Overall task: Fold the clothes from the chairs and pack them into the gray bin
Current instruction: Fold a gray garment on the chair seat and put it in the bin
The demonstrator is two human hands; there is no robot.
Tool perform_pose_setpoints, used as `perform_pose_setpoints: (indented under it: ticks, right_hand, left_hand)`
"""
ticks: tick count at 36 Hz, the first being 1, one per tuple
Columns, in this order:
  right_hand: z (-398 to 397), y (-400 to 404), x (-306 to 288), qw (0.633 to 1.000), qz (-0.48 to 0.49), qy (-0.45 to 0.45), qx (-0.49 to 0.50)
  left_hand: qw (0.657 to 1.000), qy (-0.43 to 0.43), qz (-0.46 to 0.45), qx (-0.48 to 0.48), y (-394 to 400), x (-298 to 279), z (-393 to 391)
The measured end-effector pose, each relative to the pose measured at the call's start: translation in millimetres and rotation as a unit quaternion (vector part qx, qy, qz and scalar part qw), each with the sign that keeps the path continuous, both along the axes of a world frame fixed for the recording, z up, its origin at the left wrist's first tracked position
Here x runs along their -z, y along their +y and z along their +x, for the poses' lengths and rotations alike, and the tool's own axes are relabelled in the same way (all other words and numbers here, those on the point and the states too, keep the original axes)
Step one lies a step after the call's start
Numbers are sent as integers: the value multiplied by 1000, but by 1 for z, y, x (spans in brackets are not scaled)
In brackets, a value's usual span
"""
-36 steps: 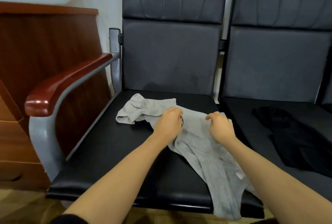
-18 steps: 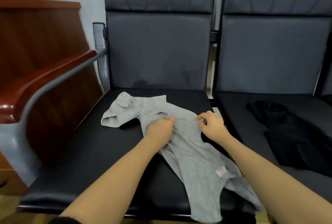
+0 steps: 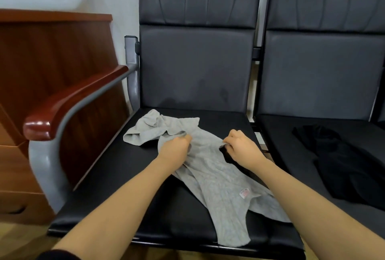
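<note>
A gray garment (image 3: 210, 168) lies crumpled across the black seat (image 3: 116, 178) at the frame's centre, its lower end trailing toward the bottom right. The left hand (image 3: 175, 149) and right hand (image 3: 241, 147) each have a curled grip pinching its cloth near the middle. A black garment (image 3: 337, 159) lies on the seat at right.

soft grey knit garment (image 3: 210, 176), glossy wooden armrest (image 3: 68, 101)

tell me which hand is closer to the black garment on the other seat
Right. The right hand pinches the gray garment near the seat's right edge, closer to the black garment. The left hand grips the gray cloth farther left.
</note>
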State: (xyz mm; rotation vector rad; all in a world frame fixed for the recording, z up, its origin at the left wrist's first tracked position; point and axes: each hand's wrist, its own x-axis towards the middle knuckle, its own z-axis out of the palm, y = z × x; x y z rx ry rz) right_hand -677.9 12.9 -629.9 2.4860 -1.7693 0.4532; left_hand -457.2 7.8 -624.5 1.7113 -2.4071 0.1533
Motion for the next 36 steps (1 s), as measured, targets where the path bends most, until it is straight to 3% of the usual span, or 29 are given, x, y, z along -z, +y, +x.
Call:
perform_pose_setpoints:
  ticks: [6, 10, 15, 22, 31, 36]
  right_hand:
    - [6, 4, -27, 998, -43, -52, 3]
    - [20, 7, -59, 981, -73, -180, 13]
    - [37, 12, -106, 947, -129, -290, 45]
    - [57, 18, -171, 898, -170, -402, 56]
    - [65, 24, -256, 802, -251, -532, 101]
    - [65, 30, -285, 799, -281, -527, 67]
  left_hand:
    - [992, 66, -73, -75, 10, -38, 19]
    - [965, 215, -111, -101, 9, -64, 36]
    - [906, 386, -157, -79, 17, -101, 50]
    - [858, 457, -228, -55, 21, -162, 62]
    - [821, 493, -286, -43, 30, -234, 73]
    - [814, 503, -289, -22, 34, -260, 81]
